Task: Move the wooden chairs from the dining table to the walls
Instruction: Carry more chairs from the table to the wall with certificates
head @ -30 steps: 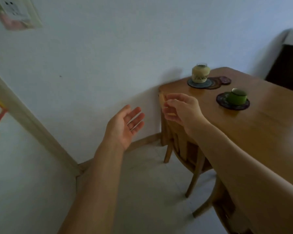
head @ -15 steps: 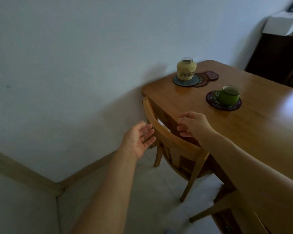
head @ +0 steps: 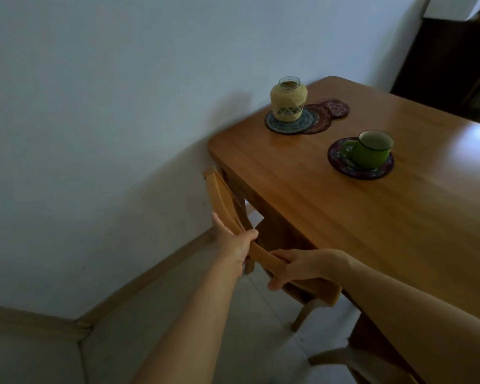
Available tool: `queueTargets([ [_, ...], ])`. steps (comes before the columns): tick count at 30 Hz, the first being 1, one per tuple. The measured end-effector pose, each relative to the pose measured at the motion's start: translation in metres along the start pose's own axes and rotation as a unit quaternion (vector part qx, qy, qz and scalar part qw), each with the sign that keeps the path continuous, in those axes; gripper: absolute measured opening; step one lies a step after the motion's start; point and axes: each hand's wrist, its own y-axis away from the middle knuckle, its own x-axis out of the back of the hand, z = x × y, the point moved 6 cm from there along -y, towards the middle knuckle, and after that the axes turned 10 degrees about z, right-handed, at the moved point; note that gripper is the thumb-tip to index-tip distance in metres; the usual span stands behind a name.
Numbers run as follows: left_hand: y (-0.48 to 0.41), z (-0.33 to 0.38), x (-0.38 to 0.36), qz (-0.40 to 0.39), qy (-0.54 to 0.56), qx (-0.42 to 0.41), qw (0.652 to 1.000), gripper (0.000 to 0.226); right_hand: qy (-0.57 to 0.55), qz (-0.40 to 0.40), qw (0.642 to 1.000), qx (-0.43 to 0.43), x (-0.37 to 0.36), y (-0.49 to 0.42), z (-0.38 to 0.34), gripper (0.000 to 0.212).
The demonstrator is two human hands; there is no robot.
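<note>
Grip: left hand (head: 234,243) and right hand (head: 302,268) both clasp chair (head: 225,200) top rail; chair tucked at surface (head: 344,217) end, beside wall (head: 94,134).

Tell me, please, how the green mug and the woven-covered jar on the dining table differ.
The green mug is glossy enamel with a side handle; the woven-covered jar is pale yellow, wrapped in cord, with no handle. The mug is wide-mouthed and squat; the jar is taller with a narrow glass neck. The mug stands nearer the person; the jar sits by the wall. Both stand upright on round patterned coasters.
</note>
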Motion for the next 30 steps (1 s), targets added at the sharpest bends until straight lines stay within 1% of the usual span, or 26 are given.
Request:
queueTargets([
  [2,-0.005,-0.002,0.000,0.010,-0.015,-0.015,1.000,0.115,-0.012,-0.003,1.000,0.006,-0.001,-0.005,0.000,0.083],
  [3,-0.007,-0.003,0.000,0.010,-0.020,-0.019,1.000,0.115,-0.022,0.010,1.000,0.016,-0.001,-0.007,-0.002,0.081],
  [6,-0.012,-0.004,0.004,0.007,-0.020,-0.026,0.999,0.116,-0.031,0.080,0.994,0.066,0.001,-0.013,-0.008,0.074],
  [7,-0.012,-0.004,0.004,0.008,-0.018,-0.026,0.999,0.116,-0.032,0.093,0.992,0.080,0.001,-0.014,-0.011,0.072],
  [9,-0.013,-0.004,0.004,0.017,-0.008,-0.028,0.999,0.116,-0.047,0.094,0.990,0.099,0.000,-0.015,-0.018,0.070],
  [14,-0.013,-0.007,0.010,0.060,0.028,-0.034,0.997,0.111,-0.058,0.100,0.987,0.113,-0.004,-0.017,-0.028,0.067],
  [18,-0.016,-0.010,0.024,0.061,0.026,-0.034,0.997,0.111,-0.059,0.098,0.987,0.117,-0.012,-0.017,-0.039,0.069],
  [24,-0.019,-0.020,0.071,0.069,0.020,-0.033,0.997,0.107,-0.042,0.083,0.989,0.116,-0.045,-0.018,-0.077,0.068],
  [30,-0.018,-0.029,0.132,0.072,0.030,-0.046,0.996,0.098,-0.044,0.089,0.987,0.129,-0.090,-0.017,-0.120,0.064],
])
